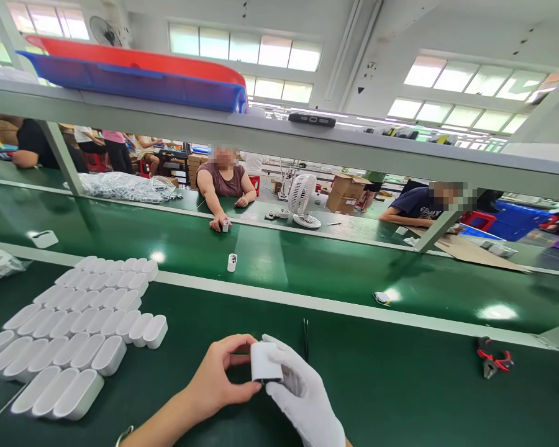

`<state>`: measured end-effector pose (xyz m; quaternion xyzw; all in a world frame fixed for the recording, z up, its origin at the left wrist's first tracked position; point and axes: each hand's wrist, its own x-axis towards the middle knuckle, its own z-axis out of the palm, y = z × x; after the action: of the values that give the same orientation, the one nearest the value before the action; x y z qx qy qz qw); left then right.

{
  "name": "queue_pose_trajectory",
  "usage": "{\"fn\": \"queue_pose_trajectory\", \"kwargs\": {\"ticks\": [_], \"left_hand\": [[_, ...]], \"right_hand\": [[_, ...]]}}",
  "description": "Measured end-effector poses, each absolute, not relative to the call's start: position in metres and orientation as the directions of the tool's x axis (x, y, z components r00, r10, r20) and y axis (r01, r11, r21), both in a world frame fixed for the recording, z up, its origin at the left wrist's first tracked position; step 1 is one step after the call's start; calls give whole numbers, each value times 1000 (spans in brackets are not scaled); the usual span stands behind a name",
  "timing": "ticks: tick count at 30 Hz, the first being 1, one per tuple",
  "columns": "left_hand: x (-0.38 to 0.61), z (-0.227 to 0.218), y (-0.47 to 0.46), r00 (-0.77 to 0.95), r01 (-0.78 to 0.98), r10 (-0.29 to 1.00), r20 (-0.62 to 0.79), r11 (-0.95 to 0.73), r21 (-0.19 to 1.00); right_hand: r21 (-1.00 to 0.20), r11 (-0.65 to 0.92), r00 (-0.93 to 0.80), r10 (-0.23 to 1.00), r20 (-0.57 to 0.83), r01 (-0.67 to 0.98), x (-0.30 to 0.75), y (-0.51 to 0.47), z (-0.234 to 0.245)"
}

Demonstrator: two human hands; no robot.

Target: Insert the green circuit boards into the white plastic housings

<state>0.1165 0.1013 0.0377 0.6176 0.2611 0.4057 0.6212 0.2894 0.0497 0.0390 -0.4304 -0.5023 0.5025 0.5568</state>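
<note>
White casing [264,362] — held in both half-curled hands [305,391] — has open tabletop [410,391] rightward, red-handled pliers [493,359] near the white edge strip [354,310].

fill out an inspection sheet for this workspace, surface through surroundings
surface: green bench top, with a pale strip between it and the green belt
job's things: white piece held up, dark along its lower edge; white oval shells in rows at left
clutter: red-handled pliers at right; slim dark tool just beyond the hands
hands: bare left hand and gloved right hand, both gripping the white piece
cables: none certain; the far plastic bag may hold some, cannot tell
surroundings: raised shelf bearing red tray and blue tray; co-worker and white fan across the belt
</note>
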Motion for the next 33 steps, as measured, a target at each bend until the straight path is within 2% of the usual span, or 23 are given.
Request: {"fn": "queue_pose_trajectory", "kwargs": {"ticks": [6, 10, 12, 14, 17, 19, 22, 27, 33], "left_hand": [[114, 32, 95, 478, -101, 827, 297, -284, 954], [116, 37, 93, 481, -90, 783, 395, -404, 910], [115, 40, 92, 470, -76, 728, 499, -530, 844], [113, 41, 92, 424, -41, 605, 674, -730, 682], [107, 43, 91, 413, 23, 286, 865, -952, 304], [104, 47, 89, 468, 27, 119, 876, -992, 120], [102, 60, 87, 482, 46, 23, 876, -999, 1], [104, 78, 86, 496, 38, -38, 868, -997, -66], [105, 56, 86, 465, 37, 40, 884, -999, 26]], "right_hand": [[-953, 208, -41, 978, 204, 221, 298, 42, 44], [-946, 216, -87, 976, 201, 241, 296, 36, 48], [-946, 225, -115, 972, 204, 231, 297, 35, 47], [-917, 306, -120, 951, 284, 254, 299, 35, 42], [-759, 539, -144, 838, 526, 365, 306, 41, 27], [-657, 634, -181, 761, 623, 407, 310, 45, 14], [-633, 662, -199, 738, 645, 403, 311, 49, -3], [-596, 669, -193, 721, 665, 445, 310, 47, -12], [-521, 692, -229, 686, 691, 499, 312, 48, 5]]}}
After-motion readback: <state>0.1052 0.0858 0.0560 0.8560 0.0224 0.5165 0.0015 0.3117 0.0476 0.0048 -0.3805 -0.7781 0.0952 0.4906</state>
